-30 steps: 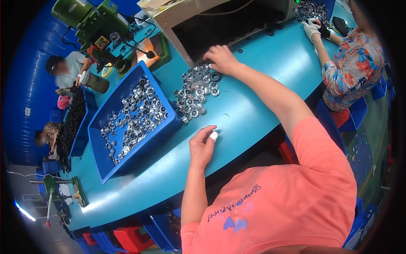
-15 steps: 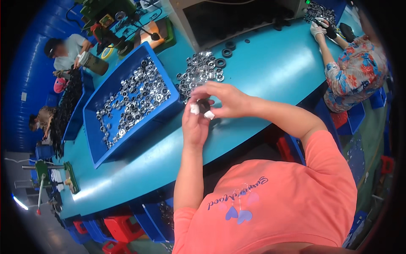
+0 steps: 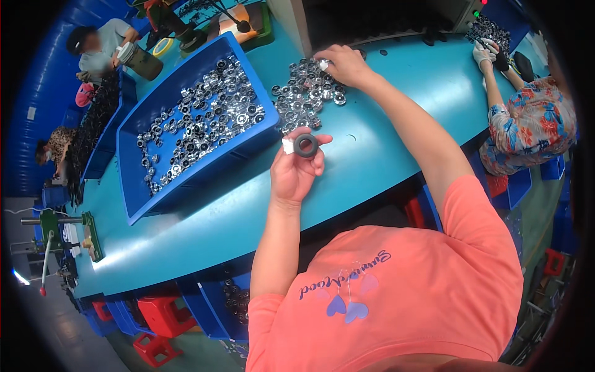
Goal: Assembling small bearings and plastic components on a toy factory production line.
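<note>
My left hand [image 3: 293,175] is palm up over the front part of the table, closed on a black ring [image 3: 297,149] whose round hole faces up. A white wrap covers one of its fingertips. My right hand [image 3: 348,66] reaches to the far side of a loose pile of shiny clear-and-silver round parts [image 3: 300,110]. Its fingers curl downward, one with a white wrap, and whatever they grip is hidden beneath them. A small dark piece shows just beyond that hand.
Left of the pile stands a large blue bin [image 3: 127,180] holding many similar shiny parts. A dark-fronted machine [image 3: 372,22] sits at the back of the turquoise table [image 3: 396,136]. To the right, a gloved co-worker [image 3: 520,118] handles small parts; a green press [image 3: 56,229] stands far left.
My hands have separated: the right moved away to the far edge of the pile, while the left stayed near the front holding the black ring. The view has shifted slightly.
</note>
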### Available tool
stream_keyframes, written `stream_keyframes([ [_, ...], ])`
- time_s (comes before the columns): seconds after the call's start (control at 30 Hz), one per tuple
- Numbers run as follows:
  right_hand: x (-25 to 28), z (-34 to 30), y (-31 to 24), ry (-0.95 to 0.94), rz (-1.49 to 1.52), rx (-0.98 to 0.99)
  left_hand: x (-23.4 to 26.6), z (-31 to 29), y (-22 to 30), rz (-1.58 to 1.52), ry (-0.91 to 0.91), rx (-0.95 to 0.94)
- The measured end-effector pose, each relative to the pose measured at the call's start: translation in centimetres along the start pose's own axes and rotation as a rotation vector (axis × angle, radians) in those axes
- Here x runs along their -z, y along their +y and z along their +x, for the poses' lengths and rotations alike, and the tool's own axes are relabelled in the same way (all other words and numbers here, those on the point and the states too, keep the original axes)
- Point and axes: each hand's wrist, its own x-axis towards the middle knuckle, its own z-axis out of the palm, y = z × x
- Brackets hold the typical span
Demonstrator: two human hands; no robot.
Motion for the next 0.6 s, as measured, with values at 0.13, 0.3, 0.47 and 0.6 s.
stream_keyframes([
  [0.13, -0.2, -0.4, 0.8, 0.001, 0.039, 0.009, -0.1, 0.2, 0.1, 0.003, 0.008, 0.007],
  [0.3, -0.2, -0.3, 1.0, 0.006, 0.115, 0.022, -0.3, 0.3, 0.0, 0.047, 0.027, -0.008],
  [0.47, -0.1, -0.6, 1.3, 0.133, 0.253, 0.047, -0.4, 0.4, 0.0, 0.043, 0.034, -0.016],
  [0.6, 2.7, -2.6, -2.1, 0.185, 0.586, 0.024, -0.9, 0.2, 0.0, 0.154, 0.087, -0.098],
])
